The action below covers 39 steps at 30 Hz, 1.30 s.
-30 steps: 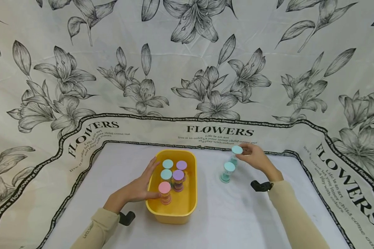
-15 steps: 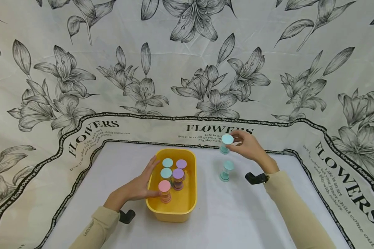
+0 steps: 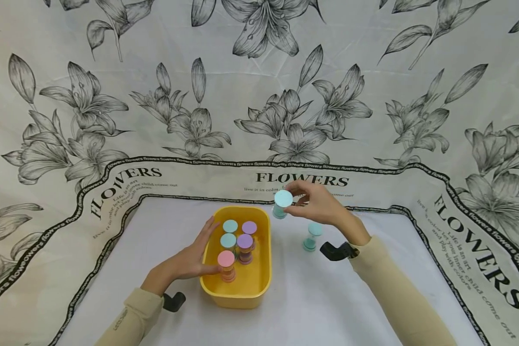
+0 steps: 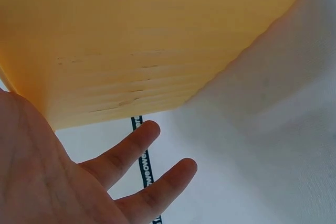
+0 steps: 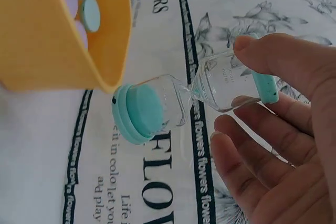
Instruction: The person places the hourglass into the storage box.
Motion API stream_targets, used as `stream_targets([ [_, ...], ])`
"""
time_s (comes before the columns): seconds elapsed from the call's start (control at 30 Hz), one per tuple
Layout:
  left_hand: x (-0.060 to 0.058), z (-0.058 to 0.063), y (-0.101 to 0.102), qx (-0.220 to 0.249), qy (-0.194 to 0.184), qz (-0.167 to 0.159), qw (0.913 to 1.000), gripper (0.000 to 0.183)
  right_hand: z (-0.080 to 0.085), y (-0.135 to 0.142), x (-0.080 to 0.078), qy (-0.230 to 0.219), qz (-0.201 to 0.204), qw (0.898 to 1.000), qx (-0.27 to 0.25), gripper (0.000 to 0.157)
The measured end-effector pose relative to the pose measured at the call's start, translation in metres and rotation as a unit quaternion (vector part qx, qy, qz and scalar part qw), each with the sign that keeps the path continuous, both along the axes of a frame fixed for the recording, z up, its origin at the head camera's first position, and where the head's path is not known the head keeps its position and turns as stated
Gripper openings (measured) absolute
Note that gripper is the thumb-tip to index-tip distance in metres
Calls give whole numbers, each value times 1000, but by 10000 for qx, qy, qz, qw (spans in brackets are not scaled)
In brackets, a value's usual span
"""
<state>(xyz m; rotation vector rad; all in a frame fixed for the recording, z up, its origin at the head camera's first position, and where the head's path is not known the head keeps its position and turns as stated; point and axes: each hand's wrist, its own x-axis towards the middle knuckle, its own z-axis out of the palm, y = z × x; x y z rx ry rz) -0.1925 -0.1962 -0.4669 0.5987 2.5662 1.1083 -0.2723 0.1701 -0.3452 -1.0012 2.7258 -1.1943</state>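
Observation:
My right hand point(image 3: 317, 202) pinches a sand timer point(image 3: 282, 204) with teal caps by its upper end, raised beside the bin's far right corner. In the right wrist view its clear waisted glass holds teal sand at the lower cap. My left hand point(image 3: 186, 257) rests against the left side of a yellow bin point(image 3: 265, 274), thumb and fingers spread along the rim; two fingers point(image 4: 157, 192) stretch out straight beside the wall. Inside stand two teal timers point(image 3: 228, 240), two purple timers point(image 3: 244, 241) and a pink timer point(image 3: 226, 259) near the left thumb.
Another teal timer point(image 3: 312, 236) stands upright on the white tabletop point(image 3: 311, 298), right of the bin and behind the right wrist. A flower-printed cloth point(image 3: 181, 144) hangs behind and around the table.
My right hand has lifted the teal timer off the table and carried it left to the bin's far right corner. My left hand stays at the bin.

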Motion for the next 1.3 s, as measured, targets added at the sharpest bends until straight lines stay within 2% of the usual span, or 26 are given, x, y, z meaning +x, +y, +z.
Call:
stream_targets([
  [0.23, 1, -1, -2, 18, -16, -1, 10000, 116, 5, -28, 14, -135, 657, 9977, -136, 46],
  [0.4, 0, -2, -3, 65, -15, -5, 10000, 116, 9, -44, 17, -255, 1074, 9938, -110, 43],
  [0.57, 0, -2, -3, 38, -20, -1, 10000, 115, 8, -56, 20, -521, 1547, 9864, 167, 41],
  [0.73, 0, -2, -3, 86, 24, -56, 9999, 115, 5, -69, 26, -1022, 1920, 9751, 433, 41],
  [0.93, 1, -4, -6, 57, 49, -14, 10000, 116, -6, -87, 30, -1441, 2237, 9608, 776, 41],
  [1.3, 1, -2, -3, 90, 41, 4, 10000, 115, -24, -103, 31, -1570, 2360, 9421, 1795, 34],
])
